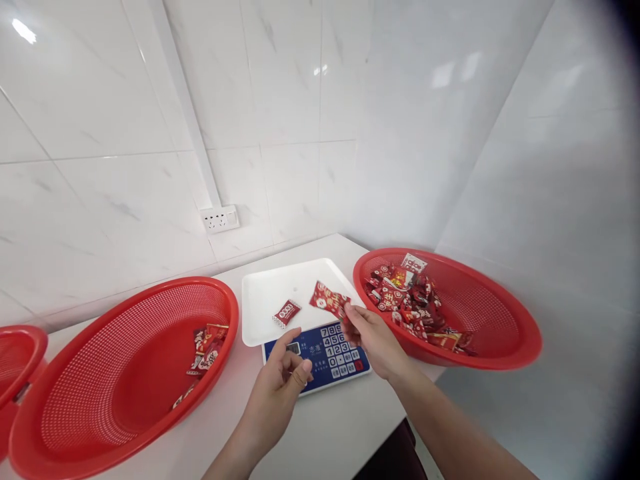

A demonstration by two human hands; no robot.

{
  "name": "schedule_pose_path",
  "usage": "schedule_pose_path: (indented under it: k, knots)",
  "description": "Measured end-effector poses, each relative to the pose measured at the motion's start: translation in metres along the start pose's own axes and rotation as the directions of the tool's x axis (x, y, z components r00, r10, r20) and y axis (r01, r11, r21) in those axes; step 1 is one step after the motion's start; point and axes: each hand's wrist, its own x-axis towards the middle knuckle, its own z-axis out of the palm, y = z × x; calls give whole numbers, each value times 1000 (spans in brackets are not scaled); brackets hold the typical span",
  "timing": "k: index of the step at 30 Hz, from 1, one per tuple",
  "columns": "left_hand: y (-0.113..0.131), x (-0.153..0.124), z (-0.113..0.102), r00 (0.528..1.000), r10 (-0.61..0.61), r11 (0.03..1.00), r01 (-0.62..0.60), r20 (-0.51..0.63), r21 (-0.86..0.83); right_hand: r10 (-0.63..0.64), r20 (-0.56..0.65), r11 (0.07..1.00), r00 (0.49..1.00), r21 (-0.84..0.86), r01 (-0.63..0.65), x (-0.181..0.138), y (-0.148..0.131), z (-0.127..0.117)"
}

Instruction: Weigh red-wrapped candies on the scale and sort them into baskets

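My right hand point(373, 337) pinches one end of a red wrapped candy point(329, 298) with white and gold print, held over the right side of the white scale tray point(263, 287). On that tray lies another small red wrapped candy point(287, 313) with patterned ends. My left hand point(280, 387) hovers in front of the scale's blue keypad panel point(325, 370), its fingers loosely bent and apart, with nothing visible in them. It covers part of the display. To the right, a red basket point(500, 317) holds a heap of similar wrapped candies point(400, 293).
At the left stands a large red mesh basket point(90, 380) with several wrapped candies point(207, 350) along its right side. Part of another red basket point(20, 353) shows at the left edge. Behind the white table point(345, 427) is a tiled wall with a power socket point(220, 219).
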Motion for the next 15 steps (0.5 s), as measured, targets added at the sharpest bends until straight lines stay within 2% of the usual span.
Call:
schedule_pose_path:
  k: [4, 6, 9, 12, 15]
  knots:
    - [-1, 0, -6, 1000, 23, 999, -23, -15, 39, 95, 162, 980, 982, -189, -64, -2, -3, 5]
    - [-2, 0, -9, 999, 38, 995, -36, -17, 96, 100, 228, 950, 968, -312, -25, -11, -3, 3]
    - [-3, 3, -14, 994, 85, 954, -62, -65, 292, 9, 210, 899, 978, -431, 84, -26, -9, -10]
    - [0, 12, -22, 957, 275, 816, -183, -90, 548, -118, 146, 834, 982, -523, 178, -33, -26, -39]
    - [6, 28, -30, 903, 430, 626, -305, 9, 717, -171, 68, 741, 983, -648, 174, -32, -45, -80]
